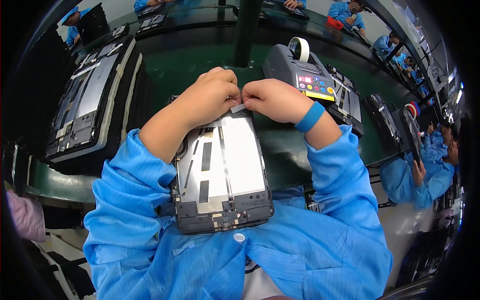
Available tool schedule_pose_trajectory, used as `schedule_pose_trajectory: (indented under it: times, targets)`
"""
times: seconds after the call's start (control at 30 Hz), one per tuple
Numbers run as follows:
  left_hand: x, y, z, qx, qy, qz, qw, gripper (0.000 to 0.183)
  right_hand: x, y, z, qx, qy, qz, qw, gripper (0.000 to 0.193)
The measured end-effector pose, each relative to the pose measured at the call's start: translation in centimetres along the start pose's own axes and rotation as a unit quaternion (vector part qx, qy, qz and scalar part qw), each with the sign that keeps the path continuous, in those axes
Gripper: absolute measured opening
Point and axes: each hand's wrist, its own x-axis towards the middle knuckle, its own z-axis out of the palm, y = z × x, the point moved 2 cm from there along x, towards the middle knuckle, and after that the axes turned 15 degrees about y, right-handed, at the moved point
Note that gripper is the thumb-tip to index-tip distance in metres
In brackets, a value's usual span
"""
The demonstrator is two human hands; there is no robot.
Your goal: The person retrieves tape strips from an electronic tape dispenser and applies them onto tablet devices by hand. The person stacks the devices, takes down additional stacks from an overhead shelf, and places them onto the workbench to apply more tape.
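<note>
An opened tablet with a silvery inner plate and black lower modules lies in front of me, its near end against my blue jacket. At its far edge a short pale tape strip shows between my fingertips. My left hand is closed in a pinch at the strip's left end. From the other side, my right hand, below a blue wristband, pinches the strip's right end. Both hands cover part of the tablet's far edge.
A grey tape dispenser with a white roll stands at the far right of the green table. Beside it lies another opened tablet. Stacked tablets in black trays rise on the left. A dark post stands ahead; co-workers sit around.
</note>
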Motion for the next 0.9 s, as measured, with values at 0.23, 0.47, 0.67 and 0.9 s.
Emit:
schedule_pose_trajectory:
  times: [0.23,0.47,0.67,0.9]
  targets:
    - [-0.2,-0.3,0.2,-0.038,0.014,-0.017,0.999,0.008,1.1,0.9,0.6,0.014,-0.020,0.012,1.000,0.020]
    - [-0.2,0.0,-0.1,-0.071,0.093,-0.019,0.993,0.011,1.8,0.3,0.5,0.040,-0.080,0.115,0.989,0.018]
    - [-0.8,0.1,-0.2,-0.045,0.066,0.037,0.996,0.015,0.8,1.3,1.6,0.134,-0.011,0.182,0.974,0.021]
    - [-1.4,1.3,-1.5,0.024,0.026,0.014,0.999,0.025,-1.2,2.3,4.6,0.463,0.074,0.354,0.810,0.016]
